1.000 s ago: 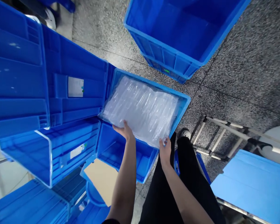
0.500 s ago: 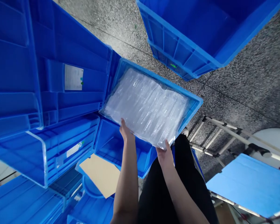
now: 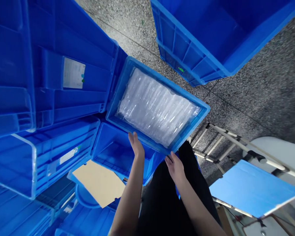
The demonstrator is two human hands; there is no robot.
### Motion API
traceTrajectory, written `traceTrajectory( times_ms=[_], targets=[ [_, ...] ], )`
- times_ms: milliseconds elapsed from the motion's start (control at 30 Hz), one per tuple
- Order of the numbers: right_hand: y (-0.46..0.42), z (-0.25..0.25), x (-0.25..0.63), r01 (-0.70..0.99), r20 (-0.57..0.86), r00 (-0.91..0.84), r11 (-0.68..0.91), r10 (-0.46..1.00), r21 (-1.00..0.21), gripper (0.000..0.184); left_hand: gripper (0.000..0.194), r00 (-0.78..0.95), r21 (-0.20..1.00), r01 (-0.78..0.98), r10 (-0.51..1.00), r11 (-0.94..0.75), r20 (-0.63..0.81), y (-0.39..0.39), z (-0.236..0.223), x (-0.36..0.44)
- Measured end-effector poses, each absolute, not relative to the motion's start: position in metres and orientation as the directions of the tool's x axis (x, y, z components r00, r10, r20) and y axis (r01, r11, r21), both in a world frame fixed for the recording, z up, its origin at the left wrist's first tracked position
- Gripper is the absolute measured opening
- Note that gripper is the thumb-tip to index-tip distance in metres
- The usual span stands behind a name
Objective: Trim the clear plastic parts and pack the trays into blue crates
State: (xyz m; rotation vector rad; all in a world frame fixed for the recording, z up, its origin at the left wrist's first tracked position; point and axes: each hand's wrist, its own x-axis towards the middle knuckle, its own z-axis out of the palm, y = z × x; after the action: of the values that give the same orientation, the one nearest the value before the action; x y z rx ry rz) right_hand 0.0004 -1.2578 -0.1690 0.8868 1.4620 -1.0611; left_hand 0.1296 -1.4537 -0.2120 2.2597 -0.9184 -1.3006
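Observation:
A clear plastic-wrapped pack of whitish, ridged pieces (image 3: 157, 106) lies down inside a blue crate (image 3: 186, 139); what the pieces are I cannot make out. My left hand (image 3: 137, 144) is at the crate's near long rim, fingers apart and holding nothing. Close to the crate's near right corner is my right hand (image 3: 175, 165), its fingers loosely spread and empty. Whether either hand touches the rim is hard to tell.
Tall blue bins (image 3: 73, 39) stack up on the left, one with a white paper label (image 3: 73, 72). Another blue crate (image 3: 189, 42) stands beyond. Below lie an open blue bin (image 3: 115, 152) and a tan board (image 3: 99, 183). A tube-frame rack (image 3: 221, 144) holds a blue sheet (image 3: 254, 188).
The plastic-wrapped pack has gone from my hands' hold at the rim down into the crate. Both hands have let go and drawn back slightly.

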Motion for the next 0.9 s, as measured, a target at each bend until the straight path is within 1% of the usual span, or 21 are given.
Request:
traceTrajectory(
  times_ms=[67, 100, 167, 233, 300, 367, 433, 533, 600, 667, 767, 833, 900],
  targets=[
    [-1.235, -0.152, -0.003, 0.900, -0.986, -0.153, 0.404, -0.061, -0.164, 0.042, 0.084, 0.251, 0.602, -0.508, -0.774, -0.617, -0.582, -1.429, -0.205, 0.126],
    [-1.223, -0.145, -0.004, 0.881, -0.986, -0.154, 0.443, -0.068, -0.168, 0.041, 0.084, 0.169, 0.605, -0.579, -0.806, -0.547, -0.567, -1.418, -0.203, 0.123],
    [-1.198, -0.133, -0.008, 0.841, -0.986, -0.155, 0.516, -0.057, -0.162, 0.037, 0.081, -0.051, 0.608, -0.710, -0.835, -0.356, -0.549, -1.398, -0.201, 0.112],
    [-1.175, -0.122, -0.011, 0.807, -0.986, -0.162, 0.569, -0.041, -0.156, 0.035, 0.077, -0.277, 0.606, -0.782, -0.790, -0.145, -0.547, -1.382, -0.203, 0.097],
    [-1.154, -0.110, -0.015, 0.784, -0.983, -0.176, 0.596, -0.050, -0.170, 0.034, 0.072, -0.453, 0.611, -0.791, -0.704, 0.036, -0.546, -1.368, -0.207, 0.078],
    [-1.135, -0.097, -0.015, 0.777, -0.979, -0.192, 0.597, -0.074, -0.198, 0.034, 0.069, -0.574, 0.631, -0.760, -0.617, 0.157, -0.538, -1.354, -0.209, 0.057],
    [-1.116, -0.085, -0.009, 0.791, -0.974, -0.205, 0.570, -0.092, -0.221, 0.032, 0.070, -0.663, 0.646, -0.720, -0.526, 0.254, -0.532, -1.337, -0.208, 0.038],
    [-1.084, -0.075, 0.011, 0.848, -0.971, -0.224, 0.475, -0.082, -0.235, 0.027, 0.083, -0.711, 0.626, -0.697, -0.447, 0.349, -0.543, -1.307, -0.200, 0.018],
    [-1.059, -0.077, 0.028, 0.895, -0.971, -0.234, 0.377, -0.055, -0.238, 0.024, 0.089, -0.703, 0.583, -0.710, -0.446, 0.395, -0.554, -1.289, -0.195, 0.009],
    [-1.029, -0.079, 0.044, 0.936, -0.970, -0.243, 0.258, -0.019, -0.240, 0.022, 0.089, -0.690, 0.536, -0.724, -0.463, 0.434, -0.557, -1.272, -0.189, 0.000],
    [-0.974, -0.074, 0.073, 0.969, -0.967, -0.246, 0.038, 0.060, -0.244, 0.021, 0.083, -0.686, 0.482, -0.726, -0.473, 0.490, -0.553, -1.245, -0.168, -0.013],
    [-0.935, -0.063, 0.096, 0.958, -0.964, -0.234, -0.137, 0.130, -0.251, 0.022, 0.074, -0.686, 0.450, -0.722, -0.459, 0.525, -0.565, -1.223, -0.141, -0.022],
    [-0.898, -0.047, 0.120, 0.908, -0.957, -0.206, -0.325, 0.202, -0.264, 0.024, 0.065, -0.691, 0.430, -0.704, -0.407, 0.565, -0.598, -1.199, -0.106, -0.035]
  ],
)
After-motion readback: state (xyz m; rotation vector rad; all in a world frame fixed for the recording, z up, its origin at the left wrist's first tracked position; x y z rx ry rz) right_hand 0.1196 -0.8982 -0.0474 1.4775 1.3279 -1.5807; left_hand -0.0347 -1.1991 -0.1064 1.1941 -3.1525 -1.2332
